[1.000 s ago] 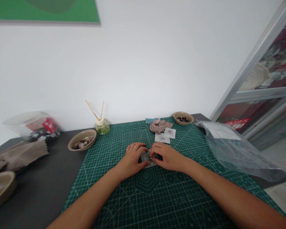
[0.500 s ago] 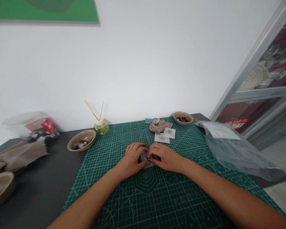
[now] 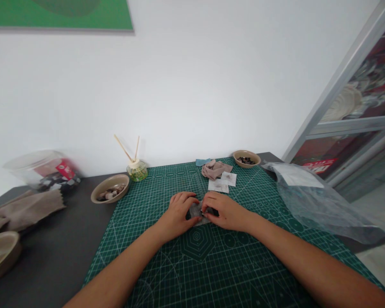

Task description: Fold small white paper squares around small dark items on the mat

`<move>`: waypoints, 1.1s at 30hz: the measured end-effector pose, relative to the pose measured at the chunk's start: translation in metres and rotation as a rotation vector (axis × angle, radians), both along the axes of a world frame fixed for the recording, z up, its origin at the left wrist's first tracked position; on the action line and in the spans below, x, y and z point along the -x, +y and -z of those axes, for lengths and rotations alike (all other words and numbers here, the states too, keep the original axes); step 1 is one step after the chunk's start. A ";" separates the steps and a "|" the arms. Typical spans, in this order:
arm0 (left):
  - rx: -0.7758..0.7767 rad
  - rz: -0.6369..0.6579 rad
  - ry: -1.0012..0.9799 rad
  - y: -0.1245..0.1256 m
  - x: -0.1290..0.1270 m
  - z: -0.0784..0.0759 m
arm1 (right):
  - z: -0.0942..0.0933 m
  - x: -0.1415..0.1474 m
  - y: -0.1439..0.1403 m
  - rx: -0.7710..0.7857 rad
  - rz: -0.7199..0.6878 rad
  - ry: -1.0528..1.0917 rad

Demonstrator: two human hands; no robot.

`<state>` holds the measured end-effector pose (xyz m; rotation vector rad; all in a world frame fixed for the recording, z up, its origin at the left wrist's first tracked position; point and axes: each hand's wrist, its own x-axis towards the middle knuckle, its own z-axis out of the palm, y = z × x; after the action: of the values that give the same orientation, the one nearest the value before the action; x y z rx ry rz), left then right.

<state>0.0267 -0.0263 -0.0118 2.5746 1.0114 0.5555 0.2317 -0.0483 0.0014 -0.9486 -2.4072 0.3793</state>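
Both hands rest together on a green cutting mat in the middle of the dark table. My left hand and my right hand pinch a small grey piece of fabric between their fingertips. A small dark thing lies under the right fingers; I cannot tell what it is. Just beyond the hands lie two small white squares and a crumpled beige cloth.
A bowl of small pieces and a reed diffuser stand at the mat's left. Another bowl sits at the back right. A clear plastic bag lies at right. A plastic tub, beige cloth and a bowl are far left.
The hands have stayed in place on the grey fabric, with only slight finger shifts. Nothing else has moved.
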 end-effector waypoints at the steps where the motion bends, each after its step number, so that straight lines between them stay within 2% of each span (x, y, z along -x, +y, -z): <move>1: -0.002 0.000 -0.002 0.000 0.000 0.000 | 0.000 -0.001 0.000 -0.001 0.010 -0.003; 14: -0.001 0.001 -0.009 0.001 0.000 0.000 | -0.001 -0.001 -0.001 0.000 0.016 -0.023; 20: -0.001 0.002 -0.010 0.001 0.000 0.000 | -0.001 -0.001 0.000 0.012 -0.026 0.009; 33: 0.007 0.004 -0.001 0.000 0.000 -0.002 | 0.000 0.000 0.000 0.006 -0.001 0.011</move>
<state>0.0270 -0.0264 -0.0099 2.5690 1.0062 0.5516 0.2321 -0.0483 0.0015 -0.9457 -2.3983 0.3907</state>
